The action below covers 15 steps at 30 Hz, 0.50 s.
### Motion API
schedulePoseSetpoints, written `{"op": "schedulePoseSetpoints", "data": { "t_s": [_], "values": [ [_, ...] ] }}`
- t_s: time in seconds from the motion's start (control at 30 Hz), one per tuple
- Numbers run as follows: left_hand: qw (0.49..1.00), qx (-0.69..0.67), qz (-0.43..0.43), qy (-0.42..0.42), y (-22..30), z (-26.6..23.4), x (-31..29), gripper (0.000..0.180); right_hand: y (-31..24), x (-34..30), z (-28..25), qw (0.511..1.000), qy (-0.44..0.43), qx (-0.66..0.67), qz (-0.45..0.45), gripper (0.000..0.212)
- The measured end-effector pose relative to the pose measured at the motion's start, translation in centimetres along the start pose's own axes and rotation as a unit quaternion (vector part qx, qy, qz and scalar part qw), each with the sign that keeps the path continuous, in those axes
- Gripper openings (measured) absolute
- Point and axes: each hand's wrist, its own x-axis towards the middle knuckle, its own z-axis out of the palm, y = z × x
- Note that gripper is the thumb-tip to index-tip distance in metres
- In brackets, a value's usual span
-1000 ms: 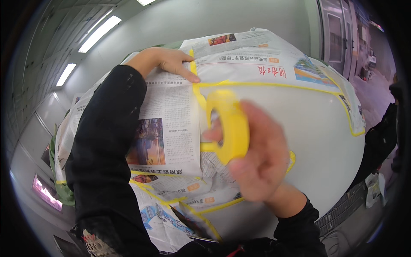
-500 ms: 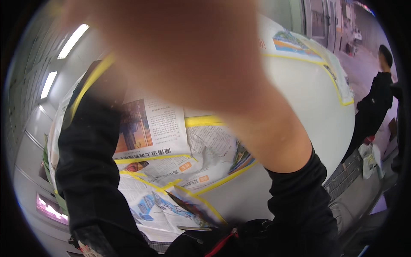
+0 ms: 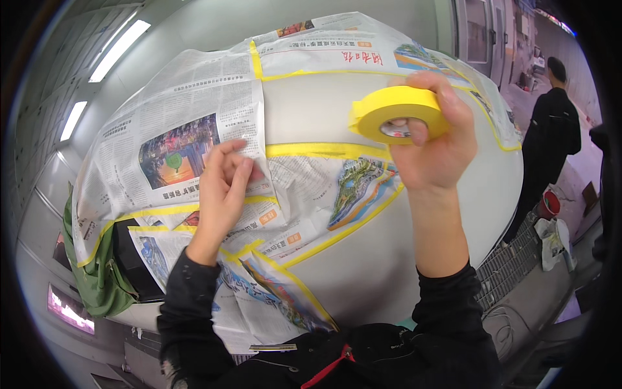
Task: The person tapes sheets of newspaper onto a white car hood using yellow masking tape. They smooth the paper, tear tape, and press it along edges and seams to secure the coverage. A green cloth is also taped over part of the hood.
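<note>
My right hand (image 3: 437,152) grips a roll of yellow masking tape (image 3: 369,118), fingers over its outer face and thumb in its core. The roll hangs above a smooth pale grey car panel (image 3: 337,107). My left hand (image 3: 223,188) hovers over or lightly touches a newspaper sheet (image 3: 184,107), at its right edge; contact cannot be told. Its fingers are loosely bent and slightly apart, with nothing visible in them. Yellow tape strips (image 3: 324,150) run along the edges of the newspaper covering much of the car body. More newspaper (image 3: 304,201) lies below, creased, between taped borders.
A green cloth (image 3: 97,279) drapes at the left by a dark part of the car. On the right stands a person in black (image 3: 554,129), near a red bucket (image 3: 549,204) and a white plastic bag (image 3: 554,243). Floor grating (image 3: 512,269) runs alongside.
My right hand has come down from close before the camera, uncovering the panel. My left arm has drawn back, and the yellow strip beside it is gone. The person at right has changed posture.
</note>
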Motion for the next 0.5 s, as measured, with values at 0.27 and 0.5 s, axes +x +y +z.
{"op": "schedulePoseSetpoints", "data": {
  "t_s": [0.27,0.5],
  "values": [
    [0.750,-0.519,-0.340,-0.231,1.2,7.0,-6.8,0.067,2.6,-0.6,5.3,0.973,-0.099,0.206,0.022,0.034],
    [0.798,-0.552,-0.241,-0.026,-2.1,6.8,-8.7,0.015,4.1,-3.6,5.3,0.967,-0.122,0.224,0.023,0.033]
  ]
}}
